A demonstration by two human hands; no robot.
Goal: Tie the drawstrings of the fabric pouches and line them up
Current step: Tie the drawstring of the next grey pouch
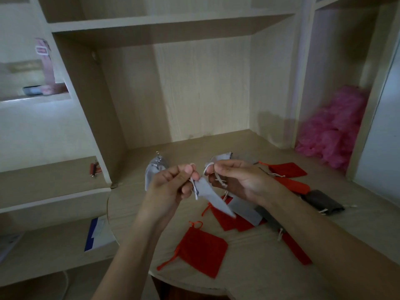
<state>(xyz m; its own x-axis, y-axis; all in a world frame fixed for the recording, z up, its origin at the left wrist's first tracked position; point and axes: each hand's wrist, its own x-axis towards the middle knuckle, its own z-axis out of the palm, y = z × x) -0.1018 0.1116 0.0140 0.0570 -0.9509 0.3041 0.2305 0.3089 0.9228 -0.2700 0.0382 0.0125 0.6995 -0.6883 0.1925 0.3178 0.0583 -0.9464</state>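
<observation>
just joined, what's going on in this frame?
A person holds a grey pouch up over the desk. The left hand and right hand each pinch one of its white drawstrings; whether a knot is formed yet can't be told. Several red pouches and a dark pouch lie scattered on the desk, not lined up.

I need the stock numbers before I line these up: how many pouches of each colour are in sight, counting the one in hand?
Red pouches: 5
Grey pouches: 4, one held by its drawstrings
Dark pouches: 2
Total: 11, at least; overlaps may hide more.
</observation>
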